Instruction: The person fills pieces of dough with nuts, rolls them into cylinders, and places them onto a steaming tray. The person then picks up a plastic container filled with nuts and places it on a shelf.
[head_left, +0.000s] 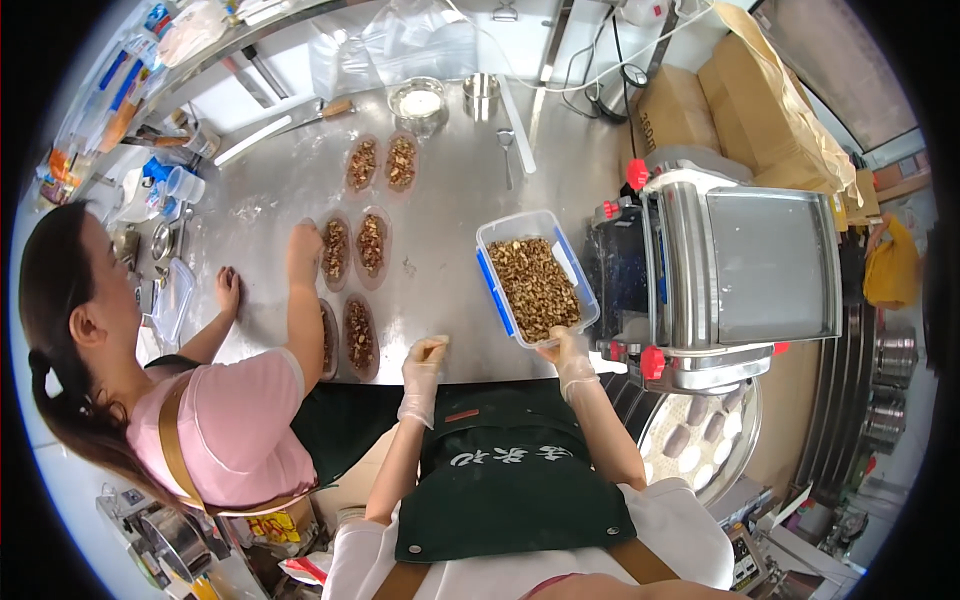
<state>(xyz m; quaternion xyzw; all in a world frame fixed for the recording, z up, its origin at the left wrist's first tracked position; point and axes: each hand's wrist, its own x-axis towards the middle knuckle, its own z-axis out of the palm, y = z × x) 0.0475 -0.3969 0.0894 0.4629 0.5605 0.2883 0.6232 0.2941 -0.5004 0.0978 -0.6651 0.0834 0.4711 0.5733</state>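
My right hand [568, 352], in a clear plastic glove, is closed on the near edge of a clear plastic box [487, 272] with blue side clips. Chopped nuts [532, 285] cover most of the bottom of the box. I cannot tell whether the box rests on the table or is lifted a little. My left hand [427, 358], also gloved, hovers at the table's near edge with its fingers curled together; anything inside them is hidden. Left of it lie several flat, oval, purplish dough pieces [359, 337] topped with chopped nuts, in two columns.
At the left, a co-worker in a pink shirt has one hand [308, 243] at a dough piece, the other on the steel table [440, 210]. Right of the box stands a dough-rolling machine [770, 265]. A round tray [660, 440] holds white and purplish pieces. A spoon [507, 150] lies farther back.
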